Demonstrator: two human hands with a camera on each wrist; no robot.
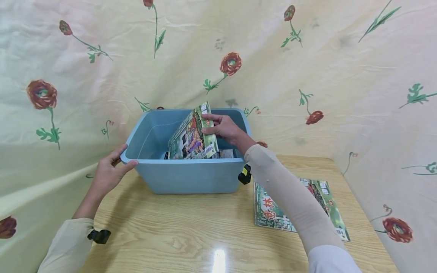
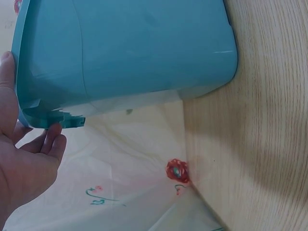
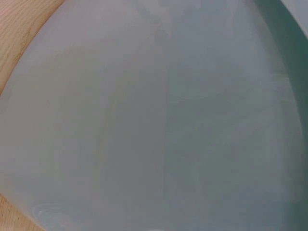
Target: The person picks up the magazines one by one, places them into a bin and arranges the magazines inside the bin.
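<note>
A blue plastic bin stands on the wooden table against a flowered cloth. My left hand grips the bin's left rim, thumb over the edge; in the left wrist view that hand curls under the rim of the bin. Reaching over the bin, my right hand pinches the top edge of a colourful comic book, which stands tilted inside the bin. The right wrist view is filled by the bin's pale blue wall.
More printed items lie at the bottom of the bin. Two comic books lie flat on the table to the bin's right, partly under my right forearm. The flowered cloth hangs behind and along both sides.
</note>
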